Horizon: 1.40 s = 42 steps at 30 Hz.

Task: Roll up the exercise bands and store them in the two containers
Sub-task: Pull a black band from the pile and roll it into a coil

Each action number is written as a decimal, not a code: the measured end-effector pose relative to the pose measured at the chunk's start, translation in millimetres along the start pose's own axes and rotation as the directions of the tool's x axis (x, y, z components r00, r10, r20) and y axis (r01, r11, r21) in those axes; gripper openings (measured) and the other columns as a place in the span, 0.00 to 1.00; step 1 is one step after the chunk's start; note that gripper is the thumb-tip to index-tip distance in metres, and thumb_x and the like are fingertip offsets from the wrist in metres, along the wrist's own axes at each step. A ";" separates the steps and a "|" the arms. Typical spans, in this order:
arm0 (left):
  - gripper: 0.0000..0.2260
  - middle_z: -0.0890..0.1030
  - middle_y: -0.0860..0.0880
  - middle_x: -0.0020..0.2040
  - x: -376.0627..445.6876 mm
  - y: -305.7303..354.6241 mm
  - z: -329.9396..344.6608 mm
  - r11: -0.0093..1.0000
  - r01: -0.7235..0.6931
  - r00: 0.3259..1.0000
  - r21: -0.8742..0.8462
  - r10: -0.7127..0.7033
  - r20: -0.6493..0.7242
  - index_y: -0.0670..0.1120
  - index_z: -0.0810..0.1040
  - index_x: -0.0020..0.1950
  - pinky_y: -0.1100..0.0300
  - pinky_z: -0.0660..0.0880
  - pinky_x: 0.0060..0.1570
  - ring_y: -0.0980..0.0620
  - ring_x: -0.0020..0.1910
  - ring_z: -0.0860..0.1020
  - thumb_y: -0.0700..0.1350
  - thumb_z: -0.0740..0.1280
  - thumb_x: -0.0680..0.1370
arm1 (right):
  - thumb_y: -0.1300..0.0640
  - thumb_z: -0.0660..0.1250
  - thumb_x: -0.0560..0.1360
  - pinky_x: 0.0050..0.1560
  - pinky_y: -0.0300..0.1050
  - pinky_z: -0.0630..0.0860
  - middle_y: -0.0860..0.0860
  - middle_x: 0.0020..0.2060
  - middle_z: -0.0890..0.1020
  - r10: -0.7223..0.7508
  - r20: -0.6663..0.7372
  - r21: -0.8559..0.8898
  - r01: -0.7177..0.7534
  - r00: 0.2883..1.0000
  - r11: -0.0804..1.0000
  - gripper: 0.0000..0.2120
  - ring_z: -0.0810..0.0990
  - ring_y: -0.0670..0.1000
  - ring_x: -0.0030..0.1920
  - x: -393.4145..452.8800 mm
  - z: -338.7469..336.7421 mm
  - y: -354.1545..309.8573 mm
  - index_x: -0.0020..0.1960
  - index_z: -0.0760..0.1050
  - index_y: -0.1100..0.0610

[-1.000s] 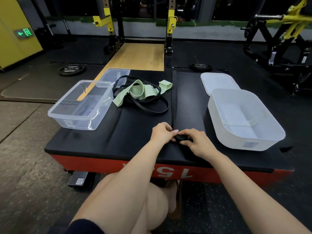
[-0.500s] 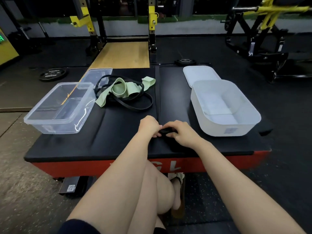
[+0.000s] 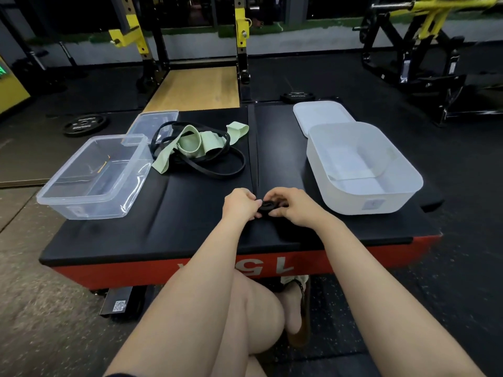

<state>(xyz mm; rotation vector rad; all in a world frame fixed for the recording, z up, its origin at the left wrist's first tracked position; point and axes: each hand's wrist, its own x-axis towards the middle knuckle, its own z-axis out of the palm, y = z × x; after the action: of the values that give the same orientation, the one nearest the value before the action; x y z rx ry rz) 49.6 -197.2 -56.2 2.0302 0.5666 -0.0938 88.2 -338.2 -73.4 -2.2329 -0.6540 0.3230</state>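
A small rolled black band [image 3: 268,207] sits between my two hands at the front middle of the black padded platform [image 3: 190,213]. My left hand [image 3: 239,204] pinches its left side and my right hand [image 3: 292,206] curls round its right side. Farther back lie a light green band [image 3: 190,144] and a loose black band [image 3: 215,170], tangled together. A clear plastic container [image 3: 92,175] stands on the left. A white container [image 3: 362,167] stands on the right. Both containers look to hold nothing.
A clear lid [image 3: 155,123] lies behind the clear container, and a white lid [image 3: 321,112] behind the white one. The platform's red front edge [image 3: 190,268] is near my knees. Weight plates [image 3: 83,123], a yellow rack [image 3: 190,36] and machines stand on the gym floor beyond.
The view has shifted and come a little closer. My hands have stayed together at the front middle, and the black roll now shows more plainly between my fingers.
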 end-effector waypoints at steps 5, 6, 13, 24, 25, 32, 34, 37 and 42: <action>0.05 0.81 0.50 0.34 1.3 -3.1 -5.0 0.998 0.006 0.999 -0.060 -0.003 0.043 0.46 0.76 0.43 0.55 0.78 0.54 0.49 0.45 0.83 0.46 0.68 0.76 | 0.64 0.72 0.71 0.58 0.46 0.73 0.50 0.50 0.80 -0.008 0.076 -0.049 0.011 0.997 0.999 0.13 0.78 0.51 0.52 4.7 -5.4 -0.2 0.53 0.76 0.51; 0.05 0.81 0.50 0.35 1.8 -2.8 -5.6 0.998 0.001 0.999 -0.065 0.002 0.054 0.46 0.76 0.42 0.55 0.78 0.54 0.49 0.45 0.83 0.46 0.68 0.76 | 0.63 0.72 0.71 0.60 0.47 0.73 0.50 0.51 0.81 -0.005 0.089 -0.051 0.009 0.996 0.999 0.14 0.78 0.52 0.54 5.9 -6.6 0.1 0.52 0.76 0.50; 0.06 0.80 0.49 0.36 6.9 -5.0 -7.8 0.999 -0.040 0.993 -0.031 0.043 0.107 0.45 0.74 0.44 0.62 0.78 0.43 0.54 0.37 0.81 0.44 0.70 0.75 | 0.63 0.73 0.71 0.58 0.45 0.74 0.51 0.51 0.81 0.009 0.129 -0.046 -0.004 0.992 0.999 0.14 0.79 0.52 0.52 7.4 -11.5 0.0 0.52 0.75 0.51; 0.07 0.79 0.50 0.33 5.7 -4.9 -3.5 0.999 -0.034 0.998 -0.010 0.034 0.043 0.47 0.72 0.41 0.60 0.76 0.44 0.50 0.42 0.81 0.44 0.69 0.76 | 0.62 0.76 0.67 0.43 0.34 0.73 0.49 0.40 0.80 0.167 -0.218 0.095 -0.149 0.962 0.984 0.11 0.77 0.45 0.40 -15.7 10.4 -8.0 0.47 0.78 0.55; 0.07 0.80 0.50 0.33 5.8 -5.1 -3.5 0.999 -0.034 0.999 -0.010 0.035 0.041 0.47 0.72 0.40 0.60 0.76 0.43 0.50 0.42 0.81 0.44 0.69 0.76 | 0.61 0.74 0.69 0.47 0.39 0.75 0.50 0.41 0.81 0.176 -0.271 0.058 -0.166 0.947 0.984 0.09 0.78 0.47 0.43 -19.2 17.8 -9.9 0.48 0.80 0.56; 0.06 0.80 0.54 0.34 6.8 -7.0 -2.4 1.000 -0.021 0.999 0.019 0.022 -0.033 0.48 0.77 0.46 0.60 0.76 0.48 0.56 0.38 0.81 0.46 0.72 0.74 | 0.49 0.67 0.75 0.56 0.45 0.69 0.52 0.55 0.77 0.098 -0.446 -0.175 -0.195 0.890 0.965 0.19 0.74 0.53 0.57 -40.1 57.7 -25.4 0.62 0.73 0.58; 0.07 0.80 0.54 0.34 7.2 -8.6 -2.1 1.000 -0.023 0.999 0.018 0.024 -0.043 0.47 0.78 0.47 0.59 0.77 0.52 0.56 0.38 0.81 0.47 0.72 0.73 | 0.46 0.67 0.75 0.56 0.44 0.69 0.52 0.55 0.77 0.100 -0.464 -0.206 -0.217 0.880 0.954 0.20 0.73 0.53 0.57 -36.3 57.3 -28.2 0.60 0.72 0.58; 0.08 0.80 0.52 0.34 7.7 -10.2 -3.3 1.000 -0.023 0.999 0.002 0.023 -0.042 0.47 0.80 0.49 0.60 0.75 0.52 0.55 0.39 0.80 0.48 0.72 0.73 | 0.45 0.68 0.74 0.50 0.44 0.68 0.53 0.53 0.77 0.112 -0.455 -0.247 -0.246 0.883 0.937 0.20 0.73 0.54 0.54 -25.3 52.6 -31.5 0.56 0.71 0.59; 0.05 0.81 0.50 0.46 8.8 -9.8 -2.8 0.998 -0.049 0.998 0.050 0.051 -0.039 0.48 0.79 0.44 0.59 0.73 0.48 0.53 0.47 0.77 0.48 0.71 0.74 | 0.49 0.67 0.76 0.42 0.43 0.63 0.54 0.49 0.77 0.056 -0.435 -0.282 -0.195 0.899 0.939 0.15 0.73 0.55 0.50 -17.3 49.7 -28.1 0.50 0.70 0.60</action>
<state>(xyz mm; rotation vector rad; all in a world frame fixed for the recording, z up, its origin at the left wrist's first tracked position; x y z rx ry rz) 52.7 -187.7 -65.3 2.0962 0.5429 -0.0371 43.0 -301.3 -85.4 -2.5492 -0.3407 -0.2236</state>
